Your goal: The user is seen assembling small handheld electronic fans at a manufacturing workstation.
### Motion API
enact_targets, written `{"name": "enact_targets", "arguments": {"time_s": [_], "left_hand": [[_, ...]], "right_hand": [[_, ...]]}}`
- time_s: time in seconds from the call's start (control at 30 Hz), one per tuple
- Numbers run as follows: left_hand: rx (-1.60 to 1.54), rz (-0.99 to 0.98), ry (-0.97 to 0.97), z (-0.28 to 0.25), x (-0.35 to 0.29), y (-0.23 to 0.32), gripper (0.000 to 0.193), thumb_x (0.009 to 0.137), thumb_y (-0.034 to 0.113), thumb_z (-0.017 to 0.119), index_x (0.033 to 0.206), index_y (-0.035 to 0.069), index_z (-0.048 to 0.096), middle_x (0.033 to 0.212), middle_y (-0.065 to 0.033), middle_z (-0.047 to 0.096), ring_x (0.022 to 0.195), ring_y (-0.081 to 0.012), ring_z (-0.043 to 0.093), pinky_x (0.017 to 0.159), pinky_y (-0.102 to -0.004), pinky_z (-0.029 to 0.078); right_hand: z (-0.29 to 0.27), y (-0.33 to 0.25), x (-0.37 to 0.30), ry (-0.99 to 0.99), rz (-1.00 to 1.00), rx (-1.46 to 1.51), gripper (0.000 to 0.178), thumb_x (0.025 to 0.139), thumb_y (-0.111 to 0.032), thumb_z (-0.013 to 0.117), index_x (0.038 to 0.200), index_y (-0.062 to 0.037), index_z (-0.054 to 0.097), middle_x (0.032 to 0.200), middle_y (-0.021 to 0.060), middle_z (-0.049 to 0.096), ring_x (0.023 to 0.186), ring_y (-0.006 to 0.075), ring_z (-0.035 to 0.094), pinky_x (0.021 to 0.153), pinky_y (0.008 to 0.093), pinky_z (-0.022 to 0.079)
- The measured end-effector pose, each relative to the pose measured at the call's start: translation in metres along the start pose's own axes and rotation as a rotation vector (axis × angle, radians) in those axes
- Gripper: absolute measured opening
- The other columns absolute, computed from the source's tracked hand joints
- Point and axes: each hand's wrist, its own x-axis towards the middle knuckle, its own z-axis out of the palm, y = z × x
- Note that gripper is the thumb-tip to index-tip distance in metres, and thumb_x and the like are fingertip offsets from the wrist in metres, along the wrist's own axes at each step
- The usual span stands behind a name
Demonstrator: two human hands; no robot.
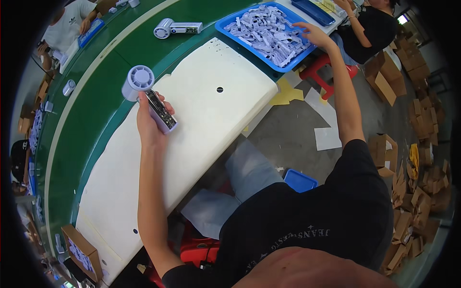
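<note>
My left hand (pixel 149 128) is wrapped round the handle of a lavender handheld fan (pixel 140 78), held over the white work surface. The fan's round grille points up, and the handle's open side shows a dark circuit board. Far to the right, my right hand (pixel 312 34) reaches over the rim of a blue tray (pixel 226 30), its fingers stretched out above the parts. Heaped in the tray are many small lavender plastic pieces (pixel 269 33), apparently handle covers. Whether my right fingertips touch any of them is hard to make out.
A second fan (pixel 178 28) lies on the green conveyor belt (pixel 113 62), with another fan (pixel 69 87) farther left. A cardboard box of parts (pixel 82 252) stands at the near left end of the white work surface (pixel 197 110). Other people sit across the belt and at far right, near a red stool (pixel 321 72).
</note>
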Motion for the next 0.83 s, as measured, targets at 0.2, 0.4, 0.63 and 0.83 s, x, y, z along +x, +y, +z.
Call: {"name": "enact_targets", "arguments": {"time_s": [0.2,0.4,0.63,0.83], "left_hand": [[0.077,-0.006,-0.022,0.002,0.002,-0.012,0.043,0.096,0.046,0.044,0.093,0.003,0.050,0.078,-0.0047,0.054,0.062,-0.0149,0.056,0.057,-0.0276,0.048],[0.053,-0.017,0.013,-0.007,-0.002,-0.011,0.042,0.096,0.045,0.044,0.092,0.004,0.051,0.077,-0.0047,0.055,0.062,-0.0148,0.057,0.057,-0.0268,0.049],[0.020,-0.007,-0.084,0.011,0.010,-0.001,0.044,0.095,0.047,0.046,0.092,0.003,0.051,0.075,-0.0058,0.056,0.061,-0.0149,0.059,0.056,-0.0270,0.049],[0.070,-0.011,-0.103,0.014,0.014,-0.002,0.045,0.093,0.049,0.047,0.092,0.003,0.051,0.075,-0.0066,0.056,0.061,-0.0154,0.059,0.056,-0.0275,0.050]], "right_hand": [[0.012,0.020,0.027,-0.143,0.092,0.093,0.029,0.086,-0.008,0.059,0.114,-0.0055,0.059,0.106,0.0119,0.064,0.098,0.0210,0.060,0.083,0.0300,0.047],[0.021,-0.027,0.017,-0.032,0.069,0.743,0.025,0.087,-0.012,0.061,0.110,-0.0033,0.058,0.103,0.0094,0.064,0.092,0.0154,0.059,0.081,0.0255,0.045],[-0.021,-0.146,-0.008,-0.118,-0.248,0.993,0.029,0.090,-0.016,0.058,0.116,-0.0042,0.054,0.096,0.0099,0.063,0.083,0.0128,0.055,0.082,0.0251,0.044],[-0.015,-0.140,0.001,-0.034,-0.021,0.818,0.030,0.094,-0.016,0.052,0.123,-0.0118,0.053,0.105,0.0119,0.062,0.089,0.0158,0.056,0.084,0.0257,0.043]]}}
